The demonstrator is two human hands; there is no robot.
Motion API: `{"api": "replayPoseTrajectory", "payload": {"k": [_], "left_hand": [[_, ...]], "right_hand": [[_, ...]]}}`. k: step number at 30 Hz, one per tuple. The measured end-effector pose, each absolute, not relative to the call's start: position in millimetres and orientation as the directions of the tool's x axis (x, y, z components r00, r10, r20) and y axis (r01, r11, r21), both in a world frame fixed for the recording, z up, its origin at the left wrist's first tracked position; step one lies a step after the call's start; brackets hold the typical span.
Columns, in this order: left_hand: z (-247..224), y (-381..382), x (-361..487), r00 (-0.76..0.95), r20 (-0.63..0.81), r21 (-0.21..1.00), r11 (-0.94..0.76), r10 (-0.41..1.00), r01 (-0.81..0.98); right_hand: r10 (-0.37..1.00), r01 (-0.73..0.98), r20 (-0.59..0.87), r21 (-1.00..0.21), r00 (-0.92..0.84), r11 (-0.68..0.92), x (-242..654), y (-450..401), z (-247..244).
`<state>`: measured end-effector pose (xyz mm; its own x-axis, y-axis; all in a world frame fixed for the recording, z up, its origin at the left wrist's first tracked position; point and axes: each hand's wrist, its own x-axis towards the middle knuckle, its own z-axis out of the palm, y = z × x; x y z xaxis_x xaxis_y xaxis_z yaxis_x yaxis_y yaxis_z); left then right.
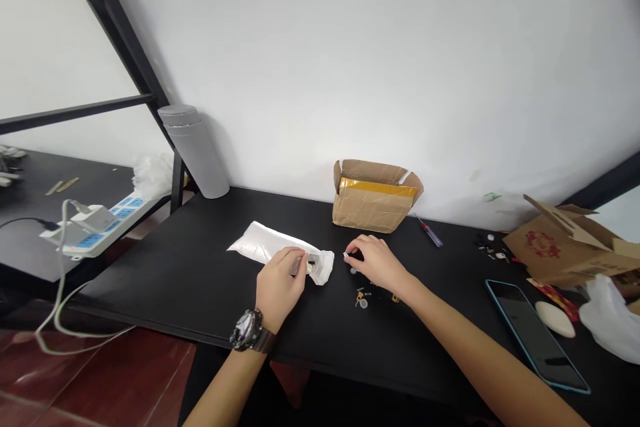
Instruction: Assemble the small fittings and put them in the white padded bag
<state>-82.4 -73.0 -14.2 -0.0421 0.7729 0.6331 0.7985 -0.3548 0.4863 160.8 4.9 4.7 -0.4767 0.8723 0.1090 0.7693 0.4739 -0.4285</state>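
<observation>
My left hand (283,283), with a watch (246,331) on its wrist, is closed in a pinch beside the mouth of a white plastic pouch (265,242). Something small and greyish shows between its thumb and fingers, too small to name. The pouch lies on the black table, its opening turned toward my right hand (377,261). Thumb and forefinger of that hand are pinched on a small white piece (346,255) just above the table. Below it lie several small parts, among them a round silver disc (363,303) and a gold-coloured piece (360,295).
An open cardboard box (373,207) stands against the wall, with a screwdriver (430,233) to its right. A grey flask (197,153) stands at the back left. A phone (535,333), a white mouse (555,319) and another carton (555,243) lie right. A power strip (105,230) sits left.
</observation>
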Motion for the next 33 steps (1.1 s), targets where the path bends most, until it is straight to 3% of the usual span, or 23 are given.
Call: {"api": "replayPoseTrajectory", "payload": {"k": [5,9,13,17,21,25,29,33], "left_hand": [[-13,-74,-83,-0.065,0.596,0.534,-0.334,0.801,0.777],[-14,-73,-83,-0.064,0.611,0.544,-0.36,0.789,0.758],[-13,-73,-84,-0.056,0.625,0.534,-0.374,0.779,0.758],[-12,-76,-84,-0.055,0.597,0.549,-0.357,0.8,0.756],[-11,-78,-84,-0.029,0.568,0.526,-0.336,0.822,0.781],[-13,-75,-84,0.052,0.562,0.463,-0.366,0.826,0.807],[-16,-70,-85,0.203,0.531,0.319,-0.416,0.823,0.851],[-24,-68,-86,0.242,0.467,0.203,-0.37,0.85,0.907]], "right_hand": [[0.87,0.737,0.105,-0.489,-0.482,0.467,162,-2,10],[0.818,0.634,0.278,-0.524,-0.503,0.568,151,-18,24],[0.679,0.53,0.374,-0.43,-0.632,0.731,124,-31,28],[0.63,0.527,0.408,-0.345,-0.66,0.776,112,-27,26],[0.689,0.614,0.471,-0.331,-0.551,0.717,147,-7,29],[0.8,0.788,0.422,-0.26,-0.427,0.558,208,21,19],[0.866,0.877,0.395,-0.238,-0.306,0.418,247,37,-2],[0.876,0.898,0.354,-0.17,-0.328,0.405,250,41,-13]]}}
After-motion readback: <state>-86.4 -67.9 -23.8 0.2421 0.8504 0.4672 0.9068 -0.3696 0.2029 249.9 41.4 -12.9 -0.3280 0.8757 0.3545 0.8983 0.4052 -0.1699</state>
